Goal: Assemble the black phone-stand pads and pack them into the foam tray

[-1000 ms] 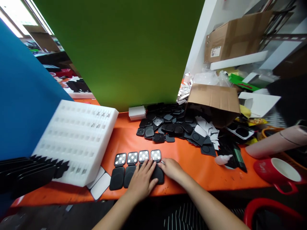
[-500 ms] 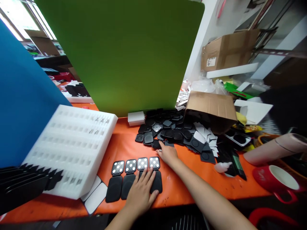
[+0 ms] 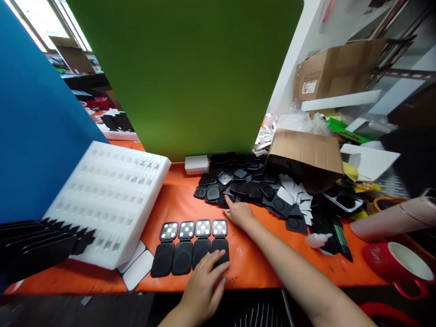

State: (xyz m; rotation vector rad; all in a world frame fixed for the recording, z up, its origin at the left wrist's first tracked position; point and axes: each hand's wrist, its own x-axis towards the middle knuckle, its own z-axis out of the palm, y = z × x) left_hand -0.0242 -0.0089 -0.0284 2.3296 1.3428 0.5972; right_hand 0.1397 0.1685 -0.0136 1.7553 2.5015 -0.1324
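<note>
Pads (image 3: 182,258), four of them, black rounded rectangles, each with a hinged white-dotted square flap at the far end, lined up near the front edge of an orange-covered table (image 3: 177,193). Left hand (image 3: 204,284) is loose, fingers spread over the near parts of the two rightmost. Right hand (image 3: 240,213) has its index finger out at the near edge of a jumbled pile of flat black pieces (image 3: 254,188), too overlapped to count; can't tell if it's gripping any. Room-wise, a strip of orange runs between row and pile, more toward one small white plastic bottle (image 3: 316,240). Left's tighter: one slotted white foam block (image 3: 112,195), two white rounded cards (image 3: 138,270) by its near corner.
</note>
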